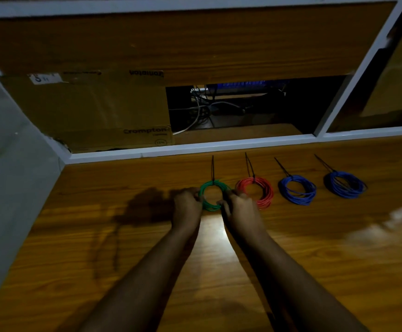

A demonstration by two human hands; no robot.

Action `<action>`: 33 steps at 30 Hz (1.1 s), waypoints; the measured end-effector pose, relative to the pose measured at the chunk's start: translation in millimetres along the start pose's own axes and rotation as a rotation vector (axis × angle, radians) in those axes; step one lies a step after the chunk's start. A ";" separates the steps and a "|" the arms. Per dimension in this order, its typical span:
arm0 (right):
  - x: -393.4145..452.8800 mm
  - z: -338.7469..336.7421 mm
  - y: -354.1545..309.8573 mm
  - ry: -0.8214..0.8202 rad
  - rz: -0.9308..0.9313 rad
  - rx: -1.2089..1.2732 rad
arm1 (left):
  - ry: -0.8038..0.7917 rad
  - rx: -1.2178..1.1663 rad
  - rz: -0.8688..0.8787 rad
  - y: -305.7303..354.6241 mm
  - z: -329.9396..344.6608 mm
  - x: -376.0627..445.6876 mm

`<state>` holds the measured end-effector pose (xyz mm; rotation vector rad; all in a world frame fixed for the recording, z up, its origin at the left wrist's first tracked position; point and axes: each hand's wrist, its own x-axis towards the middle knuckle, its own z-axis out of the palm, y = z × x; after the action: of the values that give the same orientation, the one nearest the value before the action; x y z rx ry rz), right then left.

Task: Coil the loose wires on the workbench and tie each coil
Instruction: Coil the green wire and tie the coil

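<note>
A green wire coil (213,186) lies on the wooden workbench (291,248), with a black cable tie (212,170) sticking up from its far side. My left hand (187,207) grips the coil's left side and my right hand (239,209) grips its right side. To the right lie a red coil (264,190) and two blue coils (298,189) (345,184) in a row, each bound with a black tie whose tail points away from me.
Behind the bench runs a white ledge (195,148). A cardboard box (87,111) stands behind it at the left, and a dark opening with tangled cables (207,109) is at the centre. A grey wall (8,152) borders the left.
</note>
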<state>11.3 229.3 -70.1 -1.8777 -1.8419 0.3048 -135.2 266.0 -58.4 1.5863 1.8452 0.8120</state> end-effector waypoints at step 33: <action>63.5 -73.1 -12.0 -0.105 0.180 0.357 | -0.028 0.265 0.349 -29.5 0.0 -85.6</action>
<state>40.2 277.7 9.5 -1.8011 -1.5581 0.7544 -142.6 177.9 -77.9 2.1170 1.7364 0.7055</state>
